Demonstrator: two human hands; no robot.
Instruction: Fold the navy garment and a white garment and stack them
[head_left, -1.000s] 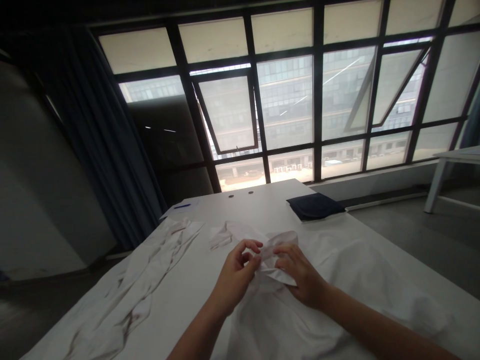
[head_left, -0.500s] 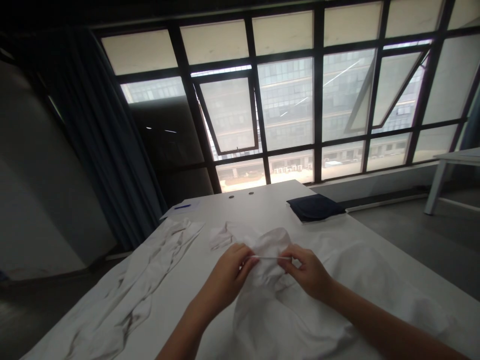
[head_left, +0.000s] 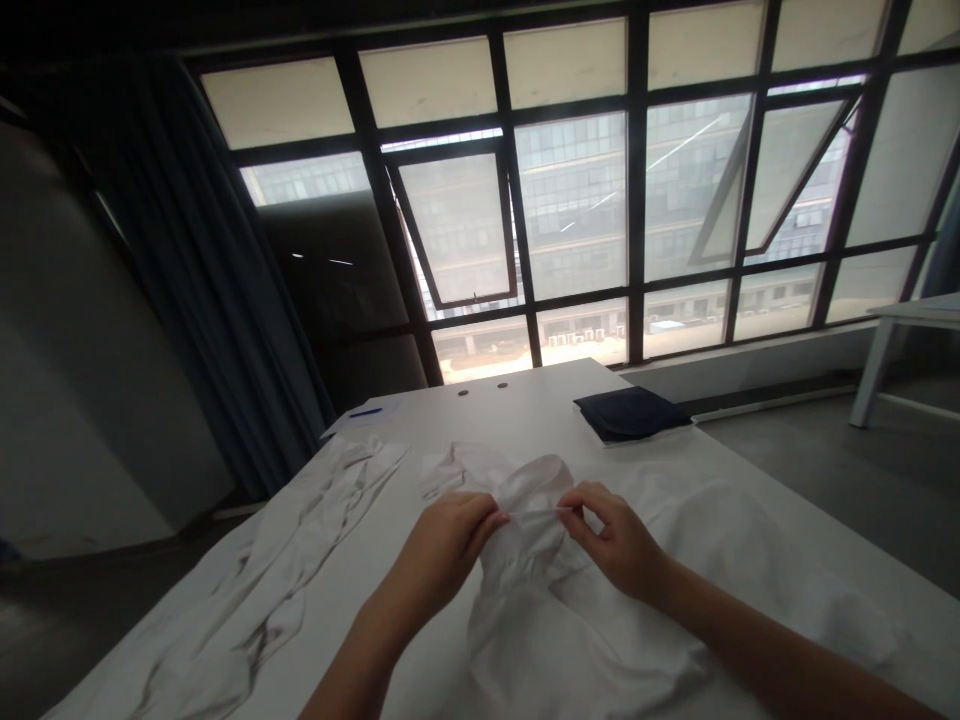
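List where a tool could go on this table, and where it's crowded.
Bare tabletop lies far off, between the paper and the navy folded cloth. Crowded: the white fabric around the left hand and right hand.

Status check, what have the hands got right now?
Left hand, right hand: pinching thin white cord taut between them. White fabric garment bunched beneath. Folded navy cloth farther along table, not in the way.

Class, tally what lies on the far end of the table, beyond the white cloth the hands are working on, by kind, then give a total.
Folded navy cloth: 1
Blue pen: 1
Sheet of paper: 1
Small dark round discs: 2
Total: 5
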